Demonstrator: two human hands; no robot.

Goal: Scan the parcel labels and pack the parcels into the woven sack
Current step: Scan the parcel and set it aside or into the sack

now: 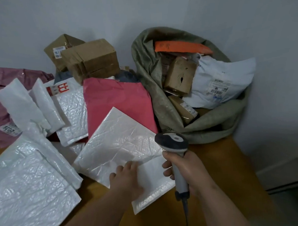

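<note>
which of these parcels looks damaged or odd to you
The small brown cardboard box inside the woven sack has a dark torn hole in its upward face. The two cardboard boxes at the back sit tilted on the pile of mailers. Nothing else stands out; the white bubble mailers look creased but intact.

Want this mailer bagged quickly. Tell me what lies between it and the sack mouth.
Nothing visible blocks it. The left hand rests on the white bubble mailer; the woven sack lies open just beyond it. Only the scanner in the right hand hovers over that path, and the sack already looks full.
</note>
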